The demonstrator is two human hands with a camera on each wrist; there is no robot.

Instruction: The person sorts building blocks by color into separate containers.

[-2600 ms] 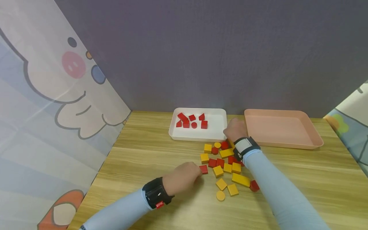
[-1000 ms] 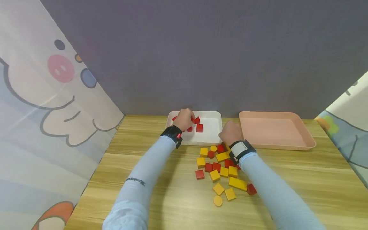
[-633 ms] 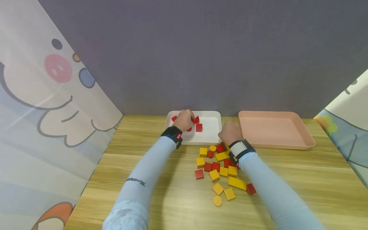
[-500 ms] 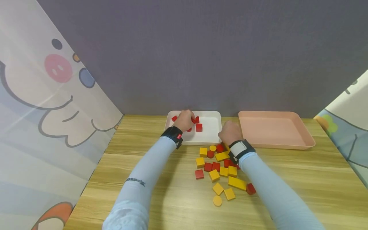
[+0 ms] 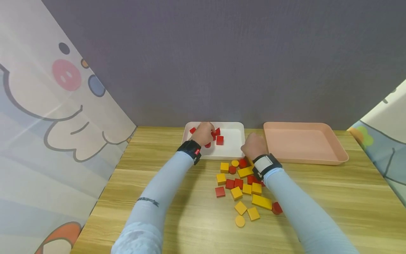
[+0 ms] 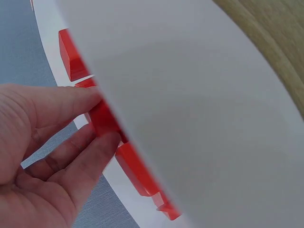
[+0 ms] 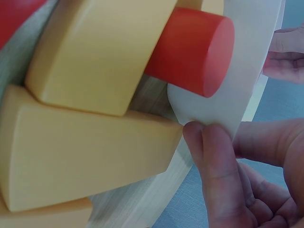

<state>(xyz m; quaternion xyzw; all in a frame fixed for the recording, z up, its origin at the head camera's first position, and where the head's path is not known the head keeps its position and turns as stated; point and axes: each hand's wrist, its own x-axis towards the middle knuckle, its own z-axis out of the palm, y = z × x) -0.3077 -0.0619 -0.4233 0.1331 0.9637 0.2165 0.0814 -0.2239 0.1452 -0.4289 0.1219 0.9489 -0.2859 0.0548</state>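
Inside the white tray (image 5: 233, 144), my left hand (image 5: 203, 134) pinches a red block (image 6: 103, 118) between thumb and fingers; the block's full shape is hidden. Other red blocks (image 5: 220, 140) lie around it in the tray. At the tray's right side is my right hand (image 5: 253, 146). In the right wrist view its thumb and fingers (image 7: 216, 156) pinch the white tray's edge. A yellow block (image 7: 95, 152) and a red cylinder (image 7: 190, 50) lie close to those fingertips.
Yellow blocks (image 5: 261, 202) and red blocks (image 5: 220, 192) are scattered on the wooden table (image 5: 152, 169) in front of the trays, some partly under the right wrist. A pink tray (image 5: 304, 141) stands to the right. A grey panel (image 5: 222, 63) rises behind.
My left hand has moved from beside a red block on the table forward into the white tray. That block still lies on the table. My right hand has stayed by the white tray.
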